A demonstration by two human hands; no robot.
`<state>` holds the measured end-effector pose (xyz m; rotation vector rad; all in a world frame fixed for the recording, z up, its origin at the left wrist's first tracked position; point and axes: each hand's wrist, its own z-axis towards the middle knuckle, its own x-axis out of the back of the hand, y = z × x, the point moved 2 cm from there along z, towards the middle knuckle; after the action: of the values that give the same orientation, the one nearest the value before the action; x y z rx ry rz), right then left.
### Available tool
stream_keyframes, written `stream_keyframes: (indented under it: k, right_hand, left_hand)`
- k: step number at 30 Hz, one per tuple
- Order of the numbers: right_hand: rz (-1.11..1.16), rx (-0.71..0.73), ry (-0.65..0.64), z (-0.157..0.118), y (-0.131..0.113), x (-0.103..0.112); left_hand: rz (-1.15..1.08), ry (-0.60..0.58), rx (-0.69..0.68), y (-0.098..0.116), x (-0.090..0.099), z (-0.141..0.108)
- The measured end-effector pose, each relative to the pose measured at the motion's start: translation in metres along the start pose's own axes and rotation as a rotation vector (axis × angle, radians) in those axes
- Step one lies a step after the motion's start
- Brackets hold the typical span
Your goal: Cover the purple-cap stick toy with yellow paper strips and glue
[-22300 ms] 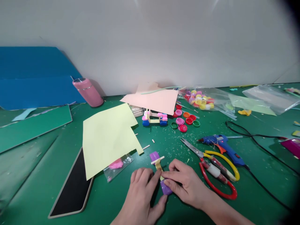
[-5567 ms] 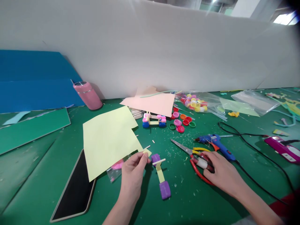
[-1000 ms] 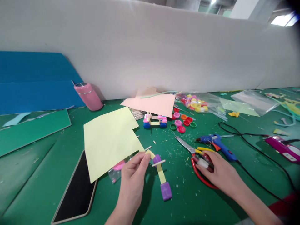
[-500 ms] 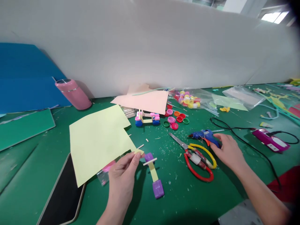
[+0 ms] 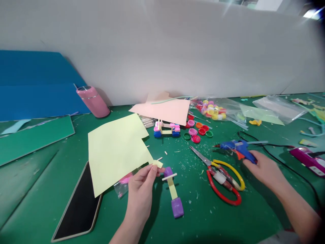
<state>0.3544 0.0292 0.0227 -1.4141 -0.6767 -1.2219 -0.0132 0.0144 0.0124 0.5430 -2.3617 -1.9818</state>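
Observation:
My left hand (image 5: 142,189) pinches a small pale yellow paper piece (image 5: 157,164) between thumb and fingers. Just right of it lies an assembly of two purple blocks (image 5: 177,207) joined by a pale yellow strip (image 5: 172,189), with a white stick (image 5: 169,177) across it. My right hand (image 5: 264,169) is closed round the handle of a blue hot glue gun (image 5: 236,146); its nozzle points left and a clear glue stick juts from the back. Between my hands rest scissors (image 5: 215,174) with one red and one yellow handle loop, blades towards the far left.
A large yellow sheet (image 5: 116,149) partly covers a phone (image 5: 78,206). Behind are a little blue-wheeled model (image 5: 167,129), coloured bottle caps (image 5: 195,131), a pink sheet (image 5: 165,110) and a pink bottle (image 5: 93,101). A black cable (image 5: 286,166) runs to a purple power strip (image 5: 308,159).
My right hand has wrapped further round the glue gun's handle, and the gun has shifted slightly right and tilted. My left hand still holds the paper piece. The whole view has swung a little left.

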Motion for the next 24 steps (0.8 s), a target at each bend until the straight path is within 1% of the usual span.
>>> stream_keyframes:
  k: [3,5,6,7,9,12,13,16,18,20,22,24]
  right_hand:
    - [0.155,-0.034,-0.038,-0.003,-0.018,0.017]
    - [0.306,0.014,-0.091,-0.007,-0.039,0.024]
    - [0.382,0.053,-0.142,-0.011,-0.053,0.025]
    - [0.522,0.077,-0.184,-0.015,-0.068,0.024]
    - [0.660,0.088,-0.286,-0.023,-0.100,0.019]
    - [0.696,0.120,-0.410,-0.034,-0.149,0.006]
    - [0.710,0.120,-0.439,-0.036,-0.164,0.002]
    - [0.764,0.234,-0.464,-0.044,-0.201,-0.009]
    - [0.779,0.282,-0.478,-0.049,-0.217,-0.015]
    - [0.785,0.300,-0.486,-0.052,-0.226,-0.021]
    - [0.804,0.309,-0.492,-0.054,-0.229,-0.026]
    - [0.840,0.311,-0.509,-0.055,-0.230,-0.030]
  left_hand:
    - [-0.005,0.001,0.014,0.000,0.000,0.000]
    - [-0.014,0.003,0.018,0.000,0.001,0.001]
    - [-0.018,0.003,0.019,0.000,0.001,0.001]
    - [-0.021,0.003,0.021,0.000,0.002,0.000]
    - [-0.010,-0.005,0.020,0.002,0.001,0.000]
    - [0.038,-0.037,-0.030,0.008,-0.001,-0.003]
    - [0.055,-0.053,-0.059,0.010,-0.002,-0.004]
    - [0.080,-0.090,-0.122,0.014,-0.004,-0.007]
    - [0.069,-0.130,-0.120,0.013,-0.004,-0.008]
    - [0.042,-0.175,-0.106,0.010,-0.003,-0.008]
    - [0.010,-0.206,-0.099,0.008,-0.002,-0.008]
    - [-0.003,-0.205,-0.095,0.007,-0.001,-0.007]
